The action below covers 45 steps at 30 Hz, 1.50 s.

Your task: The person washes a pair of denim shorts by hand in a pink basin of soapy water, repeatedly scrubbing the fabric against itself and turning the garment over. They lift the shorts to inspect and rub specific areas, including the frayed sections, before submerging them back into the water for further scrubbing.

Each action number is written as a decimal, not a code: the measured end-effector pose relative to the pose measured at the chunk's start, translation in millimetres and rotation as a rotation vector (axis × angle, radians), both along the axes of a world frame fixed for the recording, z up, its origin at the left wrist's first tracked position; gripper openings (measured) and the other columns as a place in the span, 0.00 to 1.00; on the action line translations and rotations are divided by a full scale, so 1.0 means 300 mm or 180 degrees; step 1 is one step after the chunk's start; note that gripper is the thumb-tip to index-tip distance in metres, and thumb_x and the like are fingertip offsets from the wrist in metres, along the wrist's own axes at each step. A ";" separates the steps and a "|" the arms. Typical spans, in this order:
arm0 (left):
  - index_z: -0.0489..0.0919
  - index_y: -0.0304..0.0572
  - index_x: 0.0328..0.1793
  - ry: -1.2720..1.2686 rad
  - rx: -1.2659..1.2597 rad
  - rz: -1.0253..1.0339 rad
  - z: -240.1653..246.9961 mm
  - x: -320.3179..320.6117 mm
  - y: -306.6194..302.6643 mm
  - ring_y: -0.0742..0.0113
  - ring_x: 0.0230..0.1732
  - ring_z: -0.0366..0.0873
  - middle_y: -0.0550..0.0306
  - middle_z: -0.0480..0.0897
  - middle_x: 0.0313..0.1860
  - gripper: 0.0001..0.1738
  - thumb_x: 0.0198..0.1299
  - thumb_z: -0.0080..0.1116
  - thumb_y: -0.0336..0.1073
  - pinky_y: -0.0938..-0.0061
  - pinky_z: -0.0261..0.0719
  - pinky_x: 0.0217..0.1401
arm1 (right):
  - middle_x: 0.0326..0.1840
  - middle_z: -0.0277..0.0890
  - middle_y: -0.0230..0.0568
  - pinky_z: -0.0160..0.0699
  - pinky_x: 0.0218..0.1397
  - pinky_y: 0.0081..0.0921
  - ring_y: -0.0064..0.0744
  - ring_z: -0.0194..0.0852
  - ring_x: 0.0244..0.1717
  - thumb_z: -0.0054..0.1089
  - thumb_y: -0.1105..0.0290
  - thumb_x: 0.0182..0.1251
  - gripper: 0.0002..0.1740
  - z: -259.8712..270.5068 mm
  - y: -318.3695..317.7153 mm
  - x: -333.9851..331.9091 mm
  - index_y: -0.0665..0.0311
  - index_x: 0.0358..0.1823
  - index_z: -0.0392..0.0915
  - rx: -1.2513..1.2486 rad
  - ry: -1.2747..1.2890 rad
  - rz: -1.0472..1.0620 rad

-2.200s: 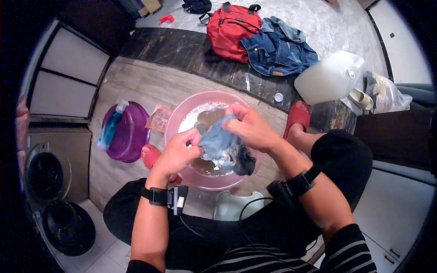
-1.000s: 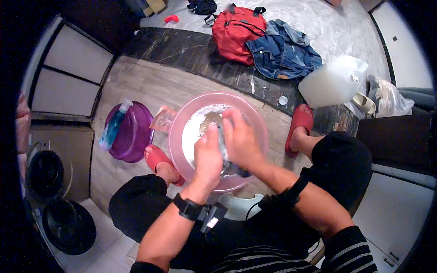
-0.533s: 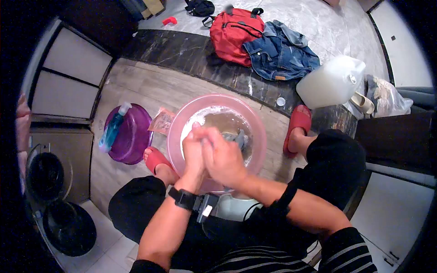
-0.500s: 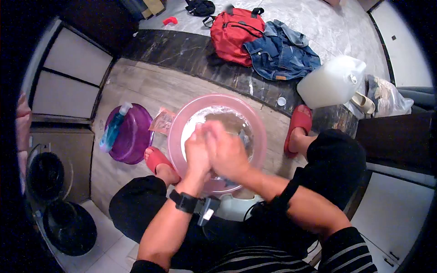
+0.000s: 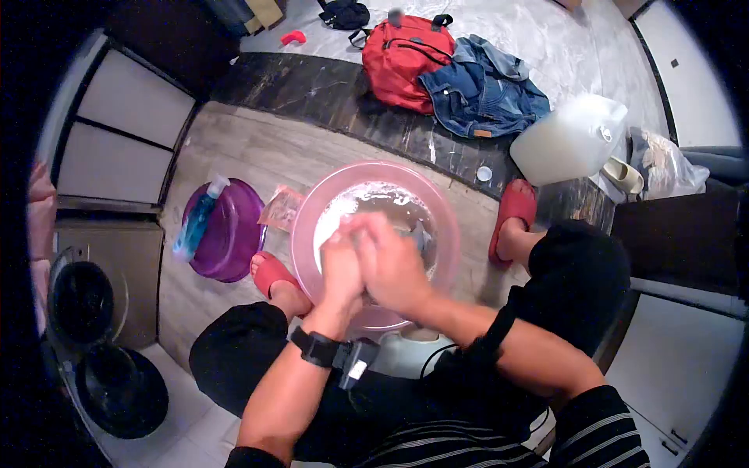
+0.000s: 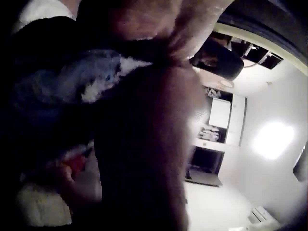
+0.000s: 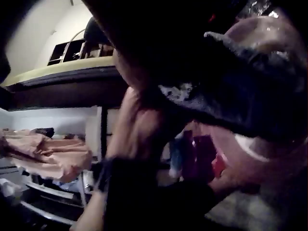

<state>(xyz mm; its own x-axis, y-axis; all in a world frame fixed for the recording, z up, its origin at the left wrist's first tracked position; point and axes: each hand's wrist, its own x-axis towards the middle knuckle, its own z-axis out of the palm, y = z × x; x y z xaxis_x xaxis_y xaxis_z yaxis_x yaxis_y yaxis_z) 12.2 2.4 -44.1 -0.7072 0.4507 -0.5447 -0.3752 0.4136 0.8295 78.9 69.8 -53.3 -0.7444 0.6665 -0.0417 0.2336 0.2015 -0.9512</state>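
Over a pink basin (image 5: 308, 183) of murky, sudsy water, my two hands are clasped together, slightly blurred. A wet blue-grey cloth (image 6: 86, 74) with white suds on it is gripped between them. My left hand (image 5: 341, 269) holds it from the left, thumb up. My right hand (image 5: 390, 261) wraps against the left one from the right, its knuckles uppermost. In the right wrist view, the cloth (image 7: 231, 91) hangs out from the hands above the basin. Part of it shows low in the basin right of my hands in the head view; the gripped part is hidden.
Left of the basin stands a purple tub (image 5: 242, 242) with a blue liquid bottle (image 5: 199, 222) across it. A pinkish packet (image 5: 282, 208) lies between them. Behind are a red backpack (image 5: 406, 66), a denim jacket (image 5: 488, 93) and a white jug (image 5: 569, 140). A pale stool (image 5: 409, 351) is in front.
My hands were apart, stretching the cloth between them. They have since come together on it and shifted slightly left. In the last half second they stay clasped, with only small movement.
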 end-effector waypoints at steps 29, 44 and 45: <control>0.77 0.39 0.30 0.0978 0.0100 -0.1647 0.033 -0.105 -0.097 0.81 0.34 0.67 0.64 0.74 0.33 0.13 0.56 0.64 0.41 0.81 0.66 0.38 | 0.39 0.77 0.42 0.72 0.47 0.26 0.27 0.74 0.41 0.56 0.64 0.63 0.15 -0.004 0.253 -0.019 0.66 0.47 0.75 0.0167 0.0260 0.0548; 0.75 0.34 0.53 -0.0227 -0.0220 -0.2597 0.176 -0.086 -0.079 0.72 0.43 0.75 0.59 0.80 0.43 0.20 0.64 0.53 0.43 0.73 0.73 0.48 | 0.38 0.78 0.41 0.73 0.46 0.26 0.31 0.76 0.40 0.60 0.66 0.60 0.11 0.116 0.164 -0.023 0.66 0.40 0.77 0.0055 0.0488 0.1151; 0.75 0.33 0.53 -0.0161 -0.0379 -0.2658 0.181 -0.086 -0.077 0.72 0.44 0.75 0.59 0.80 0.44 0.20 0.65 0.52 0.44 0.73 0.73 0.49 | 0.38 0.78 0.41 0.73 0.47 0.26 0.32 0.76 0.41 0.60 0.66 0.60 0.11 0.116 0.162 -0.020 0.66 0.40 0.77 0.0096 0.0441 0.1165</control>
